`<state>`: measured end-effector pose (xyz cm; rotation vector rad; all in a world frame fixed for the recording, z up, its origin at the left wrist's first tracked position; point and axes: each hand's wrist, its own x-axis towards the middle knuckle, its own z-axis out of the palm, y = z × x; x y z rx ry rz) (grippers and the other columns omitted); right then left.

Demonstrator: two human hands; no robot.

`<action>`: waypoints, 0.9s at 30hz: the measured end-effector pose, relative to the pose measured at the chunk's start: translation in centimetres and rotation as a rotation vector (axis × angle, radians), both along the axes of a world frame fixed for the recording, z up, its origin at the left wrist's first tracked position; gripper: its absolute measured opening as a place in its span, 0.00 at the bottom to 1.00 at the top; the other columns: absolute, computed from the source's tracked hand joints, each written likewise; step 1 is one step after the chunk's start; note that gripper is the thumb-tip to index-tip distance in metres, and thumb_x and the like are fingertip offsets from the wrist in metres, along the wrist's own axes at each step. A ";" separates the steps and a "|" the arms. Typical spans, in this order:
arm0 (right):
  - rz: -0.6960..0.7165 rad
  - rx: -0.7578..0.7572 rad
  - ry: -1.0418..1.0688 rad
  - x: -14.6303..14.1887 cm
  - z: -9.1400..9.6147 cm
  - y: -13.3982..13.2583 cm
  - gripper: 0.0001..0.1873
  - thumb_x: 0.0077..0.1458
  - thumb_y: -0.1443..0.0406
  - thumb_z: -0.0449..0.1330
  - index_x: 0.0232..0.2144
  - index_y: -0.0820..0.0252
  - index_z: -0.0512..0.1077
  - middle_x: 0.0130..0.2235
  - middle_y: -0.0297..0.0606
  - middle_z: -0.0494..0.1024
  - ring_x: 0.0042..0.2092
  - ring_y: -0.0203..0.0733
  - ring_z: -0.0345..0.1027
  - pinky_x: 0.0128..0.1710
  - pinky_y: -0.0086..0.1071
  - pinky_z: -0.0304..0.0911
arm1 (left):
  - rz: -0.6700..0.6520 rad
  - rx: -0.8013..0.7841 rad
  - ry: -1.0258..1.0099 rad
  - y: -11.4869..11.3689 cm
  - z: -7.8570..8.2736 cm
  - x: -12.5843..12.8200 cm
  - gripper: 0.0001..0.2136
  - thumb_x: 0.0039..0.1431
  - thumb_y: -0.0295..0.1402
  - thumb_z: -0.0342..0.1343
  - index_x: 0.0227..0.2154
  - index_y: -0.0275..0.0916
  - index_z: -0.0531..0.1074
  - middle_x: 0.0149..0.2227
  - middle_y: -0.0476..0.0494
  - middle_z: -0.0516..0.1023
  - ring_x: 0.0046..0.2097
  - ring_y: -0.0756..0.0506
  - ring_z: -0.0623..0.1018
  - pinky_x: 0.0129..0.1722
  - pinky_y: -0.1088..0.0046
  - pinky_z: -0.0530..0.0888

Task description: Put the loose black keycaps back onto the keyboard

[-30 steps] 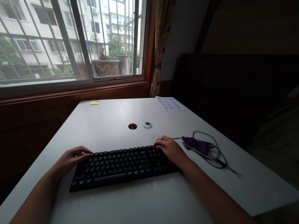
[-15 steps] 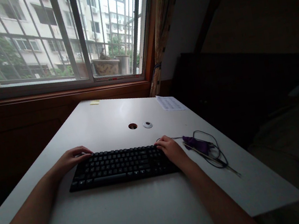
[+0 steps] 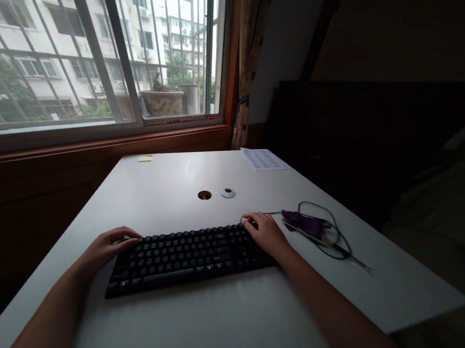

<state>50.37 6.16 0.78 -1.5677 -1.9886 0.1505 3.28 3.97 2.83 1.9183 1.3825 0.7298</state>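
Note:
A black keyboard (image 3: 179,259) lies on the white table in front of me, its long side toward me. My left hand (image 3: 109,244) is at its far left corner, fingers bent together against the edge and closed on it. Over the right end rests my right hand (image 3: 263,231), covering part of the number keys. Its thumb and forefinger curl at the far edge, with a small dark gap between them. The undersides of both hands are hidden. Just right of my right hand lies a purple cloth (image 3: 304,224) with a black cable (image 3: 331,214) looped around it.
Thin sticks (image 3: 352,261) lie across the cable on the white table (image 3: 187,334). Farther back are a round cable hole (image 3: 205,195), its white cover ring (image 3: 227,193), a printed sheet (image 3: 263,159) and a yellow note (image 3: 145,158). A barred window (image 3: 121,56) stands beyond.
My right hand has shifted slightly right along the far edge, and its thumb and forefinger are a little farther apart. My left hand stays at its corner. The view has moved slightly.

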 end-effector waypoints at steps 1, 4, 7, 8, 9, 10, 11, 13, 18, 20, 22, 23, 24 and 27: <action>-0.018 -0.018 0.000 0.0 0.0 0.1 0.12 0.62 0.59 0.56 0.42 0.56 0.76 0.42 0.40 0.78 0.48 0.48 0.68 0.53 0.40 0.61 | 0.003 -0.002 -0.001 0.0 -0.1 -0.1 0.17 0.57 0.51 0.59 0.38 0.44 0.81 0.43 0.41 0.81 0.47 0.38 0.78 0.49 0.64 0.74; -0.036 -0.062 0.003 0.0 0.1 0.2 0.13 0.61 0.57 0.56 0.39 0.55 0.77 0.43 0.39 0.78 0.48 0.47 0.67 0.53 0.39 0.60 | 0.015 -0.018 -0.011 0.1 -0.2 -0.1 0.18 0.57 0.52 0.58 0.38 0.44 0.81 0.43 0.42 0.81 0.47 0.38 0.78 0.47 0.65 0.74; -0.037 -0.084 0.003 -0.1 0.2 0.2 0.14 0.61 0.54 0.56 0.38 0.54 0.77 0.42 0.38 0.78 0.49 0.48 0.67 0.53 0.40 0.59 | 0.025 -0.028 -0.017 -0.1 -0.1 0.0 0.19 0.58 0.53 0.57 0.38 0.43 0.81 0.43 0.42 0.81 0.48 0.37 0.78 0.48 0.65 0.74; -0.040 -0.090 0.003 -0.1 0.2 0.2 0.14 0.61 0.54 0.56 0.37 0.54 0.77 0.42 0.38 0.78 0.48 0.48 0.66 0.53 0.40 0.59 | 0.028 -0.028 -0.020 -0.1 0.0 0.0 0.20 0.58 0.54 0.57 0.38 0.43 0.81 0.43 0.41 0.81 0.48 0.37 0.78 0.48 0.65 0.74; -0.043 -0.096 0.003 -0.1 0.2 0.2 0.15 0.60 0.53 0.57 0.37 0.54 0.77 0.42 0.39 0.78 0.48 0.48 0.66 0.53 0.40 0.59 | 0.031 -0.029 -0.022 -0.2 0.1 0.1 0.20 0.57 0.54 0.57 0.38 0.43 0.81 0.42 0.41 0.81 0.48 0.37 0.78 0.48 0.64 0.74; -0.047 -0.101 0.003 -0.1 0.2 0.2 0.15 0.60 0.52 0.57 0.37 0.54 0.77 0.41 0.39 0.78 0.48 0.48 0.67 0.53 0.40 0.59 | 0.032 -0.031 -0.024 -0.2 0.1 0.1 0.21 0.57 0.55 0.57 0.38 0.43 0.81 0.42 0.41 0.81 0.48 0.37 0.78 0.48 0.64 0.74; -0.048 -0.104 0.002 -0.1 0.2 0.2 0.15 0.60 0.52 0.57 0.36 0.54 0.77 0.41 0.39 0.77 0.48 0.48 0.67 0.53 0.40 0.59 | 0.032 -0.034 -0.026 -0.2 0.2 0.2 0.21 0.57 0.55 0.56 0.38 0.43 0.81 0.42 0.41 0.81 0.48 0.37 0.78 0.48 0.64 0.74; -0.047 -0.109 0.000 -0.1 0.2 0.2 0.16 0.59 0.51 0.57 0.36 0.54 0.77 0.41 0.39 0.77 0.48 0.48 0.67 0.53 0.40 0.59 | 0.029 -0.040 -0.026 -0.2 0.2 0.2 0.21 0.58 0.54 0.56 0.38 0.43 0.81 0.42 0.42 0.81 0.48 0.37 0.78 0.48 0.65 0.73; -0.054 -0.123 0.006 -0.1 0.0 0.7 0.16 0.58 0.51 0.59 0.36 0.55 0.77 0.41 0.39 0.78 0.48 0.48 0.67 0.52 0.40 0.59 | 0.035 -0.041 -0.020 0.0 -0.1 0.2 0.21 0.58 0.55 0.56 0.37 0.42 0.81 0.41 0.42 0.82 0.47 0.37 0.78 0.48 0.65 0.74; -0.056 -0.129 0.017 0.0 -0.1 0.9 0.16 0.57 0.51 0.59 0.37 0.55 0.77 0.41 0.39 0.78 0.47 0.48 0.67 0.52 0.40 0.59 | 0.042 -0.041 -0.024 0.0 -0.1 0.2 0.21 0.57 0.55 0.56 0.37 0.42 0.81 0.40 0.42 0.82 0.46 0.37 0.78 0.47 0.65 0.74; -0.056 -0.131 0.029 0.1 -0.1 1.0 0.16 0.56 0.51 0.60 0.38 0.55 0.76 0.41 0.39 0.78 0.47 0.48 0.68 0.52 0.40 0.59 | 0.047 -0.037 -0.030 0.0 -0.1 0.2 0.21 0.57 0.54 0.56 0.37 0.43 0.81 0.40 0.42 0.82 0.46 0.37 0.78 0.47 0.65 0.74; -0.057 -0.130 0.035 0.1 -0.1 1.0 0.17 0.56 0.51 0.60 0.39 0.55 0.76 0.40 0.39 0.78 0.47 0.48 0.68 0.52 0.40 0.59 | 0.048 -0.034 -0.032 -0.1 -0.1 0.1 0.20 0.57 0.54 0.56 0.37 0.43 0.81 0.40 0.42 0.82 0.46 0.37 0.78 0.47 0.65 0.74; -0.056 -0.128 0.042 0.1 -0.1 1.0 0.17 0.56 0.51 0.61 0.41 0.55 0.76 0.40 0.38 0.78 0.46 0.48 0.68 0.51 0.40 0.59 | 0.045 -0.033 -0.033 -0.1 -0.1 0.1 0.20 0.57 0.54 0.56 0.37 0.43 0.81 0.41 0.42 0.82 0.46 0.37 0.78 0.47 0.65 0.74; -0.056 -0.125 0.056 0.1 0.0 1.0 0.18 0.55 0.51 0.61 0.44 0.55 0.74 0.39 0.38 0.78 0.46 0.47 0.68 0.51 0.40 0.60 | 0.038 -0.035 -0.034 -0.2 0.0 0.1 0.20 0.58 0.53 0.56 0.38 0.43 0.81 0.41 0.42 0.81 0.47 0.38 0.78 0.48 0.64 0.73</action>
